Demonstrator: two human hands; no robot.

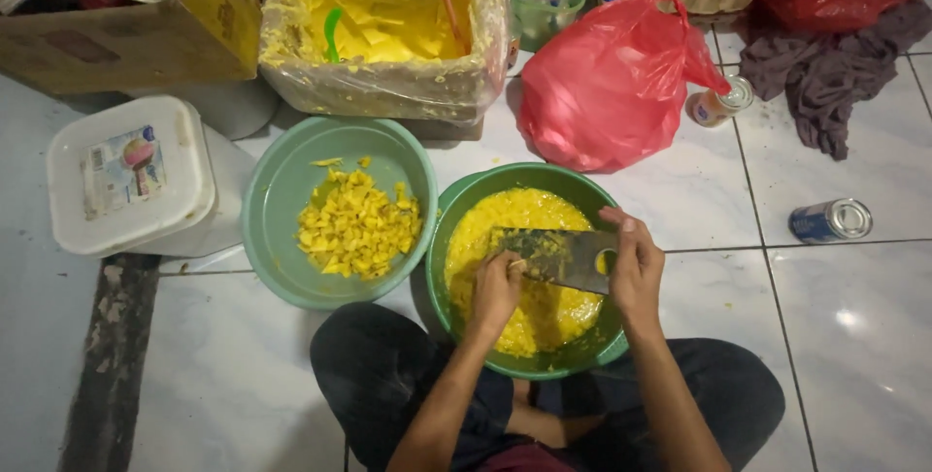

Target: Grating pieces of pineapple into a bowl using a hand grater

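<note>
Dim, warm indoor light, a glare spot on the floor tiles [852, 319] at right, corners darkened, slightly soft.

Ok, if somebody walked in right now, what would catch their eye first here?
Probably the vivid yellow: the green bowl of grated yellow mash at centre, where the left hand rubs a piece on a flat grater steadied by the right hand. Beside it, left, a second green bowl holds yellow chunks; behind sits a red plastic bag.

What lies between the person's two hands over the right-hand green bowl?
In the head view, a flat metal grater spans from the left hand to the right hand, above yellow grated mash in the green bowl.
</note>
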